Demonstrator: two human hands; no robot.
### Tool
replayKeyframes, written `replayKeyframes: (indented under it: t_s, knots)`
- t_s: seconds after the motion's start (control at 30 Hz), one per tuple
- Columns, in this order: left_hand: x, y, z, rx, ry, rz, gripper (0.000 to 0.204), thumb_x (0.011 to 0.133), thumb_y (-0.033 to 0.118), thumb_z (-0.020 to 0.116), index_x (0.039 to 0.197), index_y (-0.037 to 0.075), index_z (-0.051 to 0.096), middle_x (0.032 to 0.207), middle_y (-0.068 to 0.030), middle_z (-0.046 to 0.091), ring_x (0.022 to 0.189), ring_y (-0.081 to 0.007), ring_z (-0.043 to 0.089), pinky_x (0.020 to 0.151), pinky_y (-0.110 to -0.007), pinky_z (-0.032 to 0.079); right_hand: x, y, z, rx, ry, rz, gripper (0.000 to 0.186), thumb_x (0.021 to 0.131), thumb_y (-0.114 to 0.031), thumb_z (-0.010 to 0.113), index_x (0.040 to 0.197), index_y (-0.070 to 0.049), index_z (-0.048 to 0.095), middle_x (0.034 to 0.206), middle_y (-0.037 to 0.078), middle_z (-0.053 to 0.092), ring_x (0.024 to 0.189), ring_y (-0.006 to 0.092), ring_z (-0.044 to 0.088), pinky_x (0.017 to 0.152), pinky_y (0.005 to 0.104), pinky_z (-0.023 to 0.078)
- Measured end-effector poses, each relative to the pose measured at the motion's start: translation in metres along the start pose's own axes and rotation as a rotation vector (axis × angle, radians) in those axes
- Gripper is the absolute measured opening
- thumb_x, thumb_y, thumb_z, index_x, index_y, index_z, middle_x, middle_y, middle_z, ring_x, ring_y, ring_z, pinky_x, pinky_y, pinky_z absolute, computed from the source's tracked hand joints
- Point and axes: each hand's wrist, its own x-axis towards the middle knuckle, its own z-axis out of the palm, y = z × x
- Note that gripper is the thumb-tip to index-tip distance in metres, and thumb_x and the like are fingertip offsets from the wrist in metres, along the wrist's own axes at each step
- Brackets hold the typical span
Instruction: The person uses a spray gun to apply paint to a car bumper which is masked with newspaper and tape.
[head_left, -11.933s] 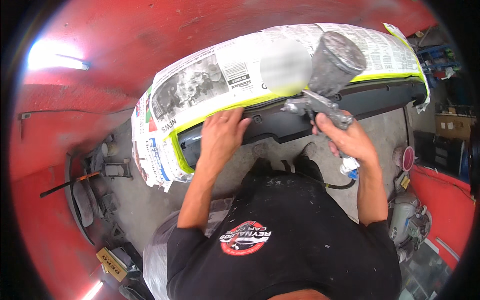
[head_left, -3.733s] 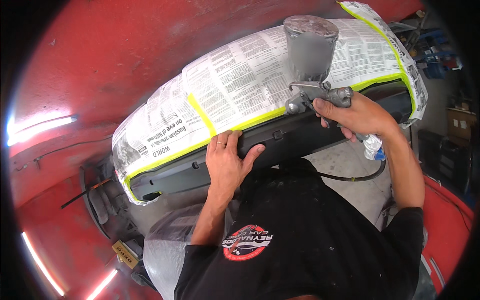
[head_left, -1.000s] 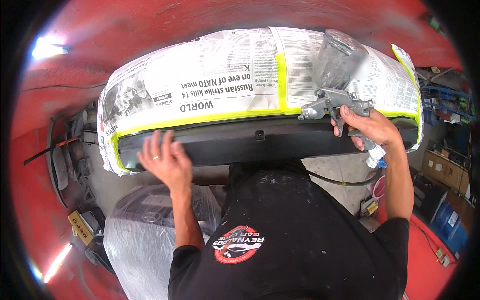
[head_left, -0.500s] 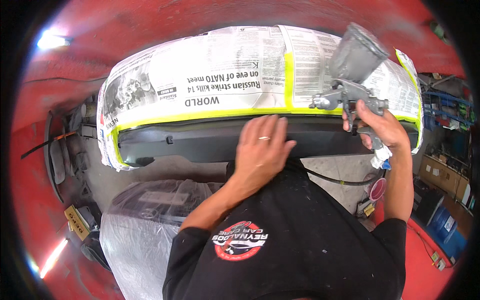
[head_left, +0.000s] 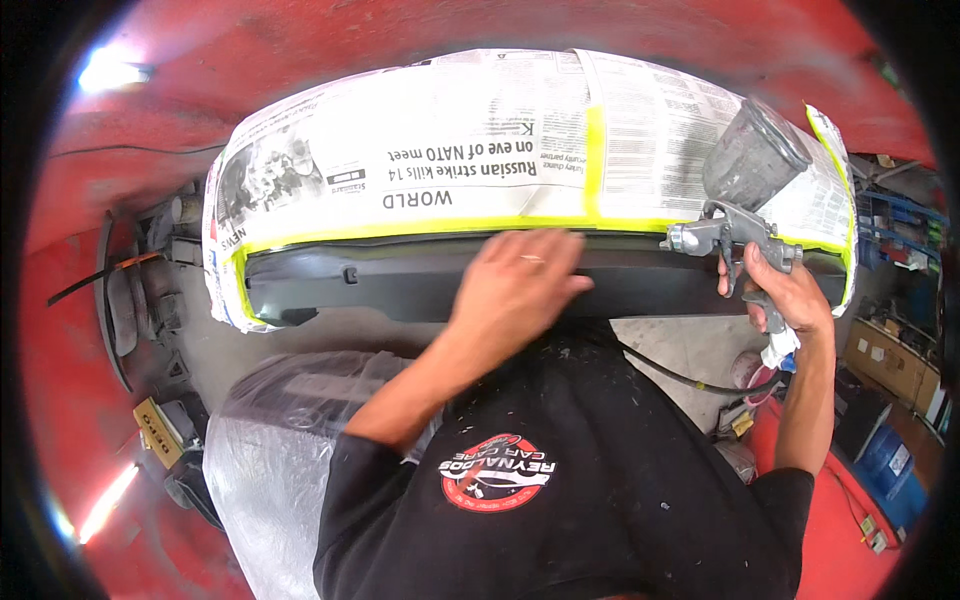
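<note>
A long car bumper is masked with newspaper (head_left: 400, 120) and bordered by yellow tape (head_left: 592, 160), leaving a dark plastic strip (head_left: 390, 290) exposed along its near side. My left hand (head_left: 515, 275) lies over that strip near its middle, fingers extended just below the tape line; its fingertips appear to touch the upper edge. At the right, my right hand (head_left: 785, 285) grips a grey metal spray gun (head_left: 725, 240) whose paint-smudged cup (head_left: 750, 155) sits upright but tilted over the newspaper. A black hose (head_left: 680, 380) hangs from the gun's lower end.
A plastic-wrapped object (head_left: 260, 460) stands at lower left. Red walls (head_left: 80, 370) surround a concrete floor (head_left: 220, 340), with stacked parts (head_left: 150, 300) along the left. Cardboard (head_left: 880, 355), a blue drum (head_left: 885, 470) and a pink bucket (head_left: 748, 372) are at the right.
My left hand has swept from the strip's left part to its middle over the last second. The spray gun and my right hand have moved rightward.
</note>
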Motion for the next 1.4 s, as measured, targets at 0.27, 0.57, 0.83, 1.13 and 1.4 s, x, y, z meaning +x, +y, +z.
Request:
replayKeyframes:
  t_s: [0.27, 0.57, 0.83, 1.13, 1.4]
  knots:
    - [-0.086, -0.074, -0.108, 0.388, 0.120, -0.179, 0.033, 0.094, 0.031, 0.074, 0.119, 0.009, 0.075, 0.120, -0.0081, 0.075, 0.118, -0.0266, 0.067, 0.109, -0.048, 0.045, 0.000, -0.040, 0.021, -0.019, -0.177, -0.053, 0.054, 0.105, -0.055, 0.061, 0.104, -0.002, 0.069, 0.083, 0.005, 0.070, 0.047, 0.0109, 0.049, 0.040, 0.0263, 0.040]
    - [-0.103, -0.096, -0.149, 0.472, 0.278, -0.503, 0.026, 0.098, 0.026, 0.067, 0.111, 0.004, 0.074, 0.114, -0.0139, 0.075, 0.112, -0.0352, 0.067, 0.109, -0.051, 0.044, -0.007, -0.081, 0.059, -0.087, -0.210, -0.099, 0.057, 0.101, -0.060, 0.064, 0.101, -0.002, 0.069, 0.082, 0.004, 0.070, 0.046, 0.0106, 0.049, 0.042, 0.0264, 0.041]
    - [-0.005, 0.031, -0.026, 0.050, 0.196, -0.119, 0.048, 0.086, 0.052, 0.079, 0.102, 0.007, 0.070, 0.108, -0.0131, 0.065, 0.102, -0.0337, 0.062, 0.089, -0.047, 0.049, -0.022, -0.063, 0.048, 0.131, -0.103, -0.131, 0.053, 0.107, -0.051, 0.058, 0.111, 0.000, 0.069, 0.090, 0.009, 0.072, 0.048, 0.0110, 0.051, 0.043, 0.0264, 0.042]
    - [0.040, 0.020, -0.004, 0.002, -0.088, 0.172, 0.055, 0.095, 0.038, 0.073, 0.131, -0.003, 0.065, 0.125, -0.0201, 0.068, 0.117, -0.0367, 0.063, 0.104, -0.045, 0.051, -0.024, -0.005, 0.012, 0.045, 0.033, -0.117, 0.042, 0.107, -0.044, 0.061, 0.111, -0.003, 0.071, 0.089, 0.005, 0.072, 0.054, 0.0091, 0.054, 0.042, 0.0249, 0.041]
    - [0.073, 0.076, 0.045, -0.086, -0.212, 0.241, 0.047, 0.097, 0.016, 0.071, 0.137, -0.007, 0.060, 0.138, -0.0237, 0.065, 0.131, -0.0388, 0.060, 0.111, -0.046, 0.048, -0.038, 0.057, -0.040, 0.084, -0.004, -0.018, 0.061, 0.102, -0.063, 0.061, 0.109, -0.002, 0.066, 0.090, 0.004, 0.069, 0.051, 0.0101, 0.054, 0.044, 0.0276, 0.045]
